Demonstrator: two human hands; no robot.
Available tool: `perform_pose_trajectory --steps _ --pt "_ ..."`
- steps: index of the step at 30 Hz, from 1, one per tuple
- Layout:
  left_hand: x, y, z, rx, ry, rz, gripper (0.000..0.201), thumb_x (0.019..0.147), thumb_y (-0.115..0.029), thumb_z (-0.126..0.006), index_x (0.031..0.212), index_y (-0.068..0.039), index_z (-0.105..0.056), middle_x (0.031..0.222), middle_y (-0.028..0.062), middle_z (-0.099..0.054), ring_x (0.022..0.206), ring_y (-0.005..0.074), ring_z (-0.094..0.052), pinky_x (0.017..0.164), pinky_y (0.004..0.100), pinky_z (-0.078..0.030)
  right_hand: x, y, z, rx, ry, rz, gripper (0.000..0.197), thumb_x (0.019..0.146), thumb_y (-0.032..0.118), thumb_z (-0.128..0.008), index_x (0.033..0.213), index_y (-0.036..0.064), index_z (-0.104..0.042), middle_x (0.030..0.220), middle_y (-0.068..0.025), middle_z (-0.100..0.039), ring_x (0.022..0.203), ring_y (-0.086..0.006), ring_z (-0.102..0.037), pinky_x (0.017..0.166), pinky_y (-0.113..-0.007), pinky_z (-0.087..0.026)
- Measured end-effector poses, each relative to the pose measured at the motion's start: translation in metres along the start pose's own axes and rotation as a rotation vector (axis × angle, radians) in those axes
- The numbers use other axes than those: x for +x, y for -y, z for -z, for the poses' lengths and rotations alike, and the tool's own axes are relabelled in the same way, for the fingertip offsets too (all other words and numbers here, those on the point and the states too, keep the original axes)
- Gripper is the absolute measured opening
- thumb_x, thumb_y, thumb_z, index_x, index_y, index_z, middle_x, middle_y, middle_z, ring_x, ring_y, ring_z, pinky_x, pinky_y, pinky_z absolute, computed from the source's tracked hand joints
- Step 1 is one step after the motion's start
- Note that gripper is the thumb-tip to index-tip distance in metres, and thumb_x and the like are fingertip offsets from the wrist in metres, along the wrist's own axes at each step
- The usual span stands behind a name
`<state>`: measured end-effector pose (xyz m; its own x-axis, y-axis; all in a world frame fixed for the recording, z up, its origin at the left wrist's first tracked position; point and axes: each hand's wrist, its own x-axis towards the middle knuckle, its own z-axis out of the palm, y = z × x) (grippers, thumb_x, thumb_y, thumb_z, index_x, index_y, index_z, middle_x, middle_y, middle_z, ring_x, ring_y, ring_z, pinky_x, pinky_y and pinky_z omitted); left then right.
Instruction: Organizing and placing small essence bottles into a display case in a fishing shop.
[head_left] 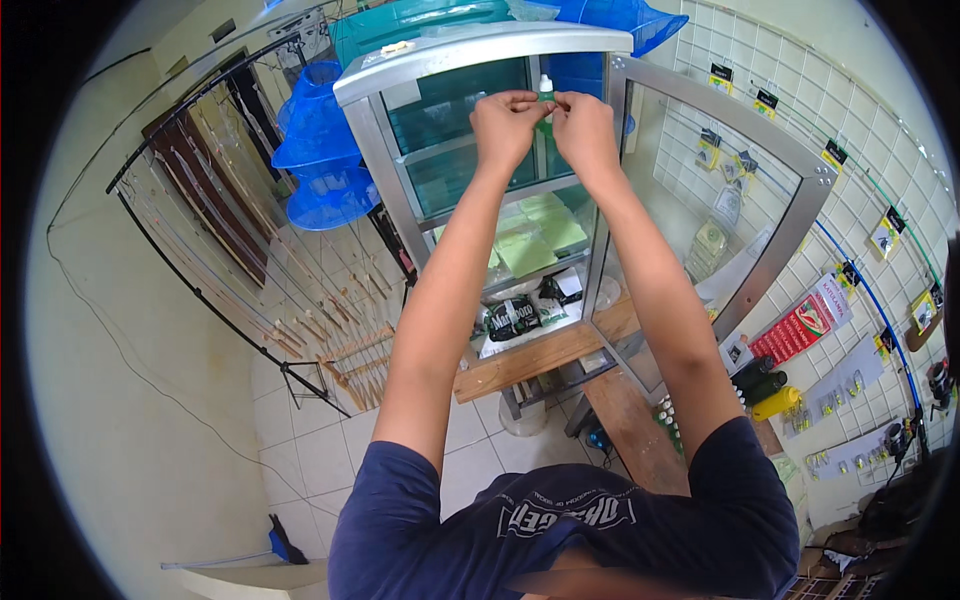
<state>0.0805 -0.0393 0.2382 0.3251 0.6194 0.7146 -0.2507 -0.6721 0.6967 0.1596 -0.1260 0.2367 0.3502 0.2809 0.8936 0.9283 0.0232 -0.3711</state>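
Note:
Both my arms reach forward to a small green bottle with a white cap (545,85), held upright in front of the glass cabinet (487,45). My left hand (503,125) is closed, its thumb and fingertips pinching the bottle from the left just under the cap. From the other side my right hand (584,130) pinches it too, fingers curled. The fingers cover part of the bottle's upper body. Behind and below the hands, light green sheets (530,240) lie inside the cabinet, above a black package (513,318).
A metal-framed glass door (790,140) stands swung out to the right. Wooden planks (530,360) sit below the cabinet. Blue mesh nets (320,140) hang at its left, near a rack of rods (350,345). Small packets (888,232) hang on the right wall grid.

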Motion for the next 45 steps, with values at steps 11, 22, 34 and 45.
perform_pose_trajectory --steps 11,22,34,45 --pt "0.014 0.08 -0.031 0.345 0.207 0.254 0.021 0.069 -0.02 -0.069 0.089 -0.012 -0.072 0.092 0.0118 -0.067 0.086 0.0281 -0.064 0.077 0.0354 -0.05 -0.007 -0.055 -0.052 -0.218 0.387 -0.333 0.02 0.075 0.011 -0.059 0.088 -0.0035 -0.064 0.089 -0.029 -0.061 0.09 -0.0413 -0.059 0.079 -0.047 -0.048" --pt "0.009 0.095 -0.031 0.456 0.28 0.335 0.029 0.075 -0.027 -0.056 0.096 -0.014 -0.07 0.1 0.0119 -0.066 0.092 0.0288 -0.062 0.08 0.0365 -0.047 -0.014 -0.058 -0.061 -0.205 0.448 -0.491 0.029 0.071 0.018 -0.059 0.092 -0.0021 -0.064 0.093 -0.0269 -0.062 0.092 -0.0412 -0.059 0.081 -0.047 -0.047" --pt "0.01 0.096 -0.025 0.405 0.348 0.313 0.039 0.08 -0.027 -0.054 0.113 -0.006 -0.062 0.114 0.0165 -0.06 0.105 0.029 -0.057 0.089 0.034 -0.042 -0.014 -0.048 -0.05 -0.149 0.479 -0.46 0.034 0.073 0.015 -0.057 0.1 -0.0053 -0.061 0.095 -0.0271 -0.062 0.093 -0.0392 -0.06 0.081 -0.044 -0.048" --pt "-0.165 -0.007 0.063 0.004 0.236 0.177 0.041 0.085 -0.028 -0.061 0.117 -0.003 -0.058 0.11 0.0175 -0.062 0.099 0.0226 -0.06 0.082 0.0316 -0.046 -0.153 0.021 0.065 0.354 0.123 -0.256 0.025 0.077 0.006 -0.063 0.102 0.0039 -0.062 0.091 -0.0084 -0.064 0.078 -0.018 -0.06 0.06 -0.027 -0.045"
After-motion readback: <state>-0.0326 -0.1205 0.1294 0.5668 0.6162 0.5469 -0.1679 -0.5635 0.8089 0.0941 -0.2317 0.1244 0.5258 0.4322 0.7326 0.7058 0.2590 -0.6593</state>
